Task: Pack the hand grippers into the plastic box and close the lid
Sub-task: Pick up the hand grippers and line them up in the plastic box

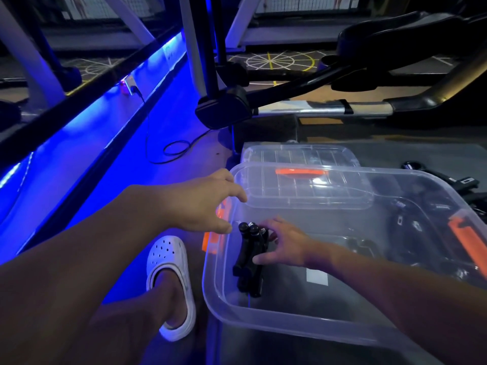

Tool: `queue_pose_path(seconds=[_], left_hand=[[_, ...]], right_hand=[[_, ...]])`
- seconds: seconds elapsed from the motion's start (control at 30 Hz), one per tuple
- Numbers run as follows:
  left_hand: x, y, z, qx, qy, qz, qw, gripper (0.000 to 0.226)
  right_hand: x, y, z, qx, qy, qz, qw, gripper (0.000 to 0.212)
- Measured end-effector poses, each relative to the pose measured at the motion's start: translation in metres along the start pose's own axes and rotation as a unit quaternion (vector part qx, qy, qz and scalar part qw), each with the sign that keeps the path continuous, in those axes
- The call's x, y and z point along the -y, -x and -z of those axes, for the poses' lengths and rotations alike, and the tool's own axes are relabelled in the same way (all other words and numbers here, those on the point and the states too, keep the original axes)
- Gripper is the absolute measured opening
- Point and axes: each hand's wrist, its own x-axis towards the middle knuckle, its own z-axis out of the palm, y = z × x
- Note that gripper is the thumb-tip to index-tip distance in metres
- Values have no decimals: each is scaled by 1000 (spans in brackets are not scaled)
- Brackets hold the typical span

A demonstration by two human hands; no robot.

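While working inside the plastic box (290, 322), gripping a bundle of black hand grippers (249, 259) with the right hand (284, 246), fingers curled over the top and thumb tucked beneath, low against the left end of the box floor. Hovering the left hand (200, 204) over the left rim, fingers loose and spread, holding nothing (touching the rim or not, hard to tell). Noting the lid (300, 154) lying flat on the mat (395, 156) just behind the box, orange handle (299, 172) up, and more grippers (458, 183) waiting on the mat beyond the far right corner. Judging the grippers as stiff, springy and fairly hefty, with moulded handles unlikely to be slipping; taking hold across both handles near the middle, probably stopping them splaying. Expecting the thin clear walls to be flexing under a careless knock, so favouring setting down over dropping.
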Motion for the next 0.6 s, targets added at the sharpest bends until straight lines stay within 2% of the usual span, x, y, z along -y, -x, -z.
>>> queue_pose_path(seconds=[0.13, 0.23, 0.37, 0.6], left_hand=[[6, 3, 6, 20, 4, -10, 1000, 67], [9, 3, 7, 35, 4, 1, 999, 74], [11, 2, 8, 43, -4, 13, 999, 81], [12, 2, 4, 37, 4, 13, 999, 80]], right_hand=[[0, 1, -4, 35, -8, -10, 999, 101], [0, 4, -6, 53, -35, -9, 998, 107], [6, 6, -10, 64, -46, -10, 997, 106], [11, 4, -10, 41, -48, -19, 998, 100]])
